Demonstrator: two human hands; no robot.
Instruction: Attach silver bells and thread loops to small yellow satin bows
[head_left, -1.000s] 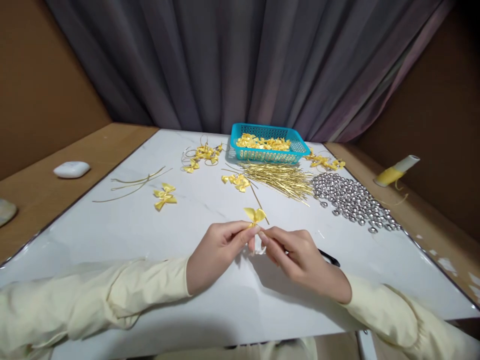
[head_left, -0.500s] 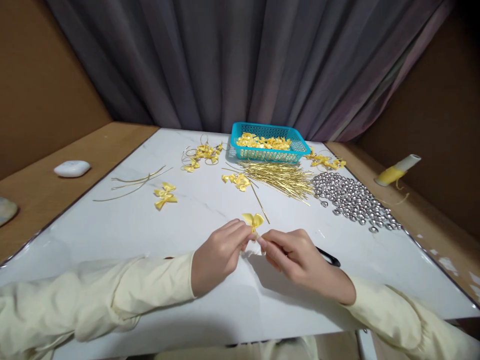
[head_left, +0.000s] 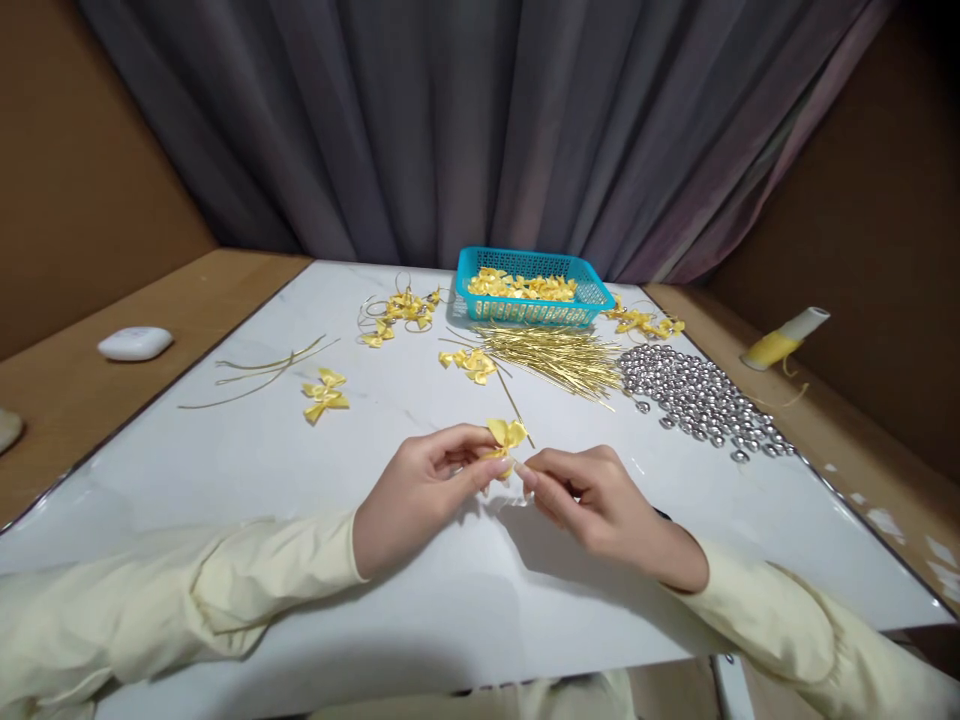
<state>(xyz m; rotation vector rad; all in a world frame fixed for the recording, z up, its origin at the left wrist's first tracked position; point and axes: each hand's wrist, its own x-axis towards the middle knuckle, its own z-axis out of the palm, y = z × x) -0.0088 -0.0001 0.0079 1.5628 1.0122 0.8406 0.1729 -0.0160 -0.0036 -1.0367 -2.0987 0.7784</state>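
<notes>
A yellow ribbon bow (head_left: 507, 434) is pinched between the thumb and fingers of my left hand (head_left: 429, 482), above the near part of the table. Close to its right side, the fingertips of my right hand (head_left: 592, 500) are pressed together. Whatever they grip is too small or hidden to name. On the table beyond my hands lie a small group of yellow bows (head_left: 471, 364) and a pile of gold wire strips (head_left: 551, 358). Another few bows (head_left: 325, 394) rest to the left.
At the back stands a turquoise basket (head_left: 536, 312) of yellow bows. Silver beads (head_left: 694, 398) spread over the right side. A yellow thread spool (head_left: 784, 340) lies beyond the right edge, a white case (head_left: 136, 344) beyond the left. Gold wires (head_left: 259, 376) lie at left.
My left hand has shifted its grip on the bow, its thumb now across the front and its fingers opened behind. My right hand stays close by, still pinched.
</notes>
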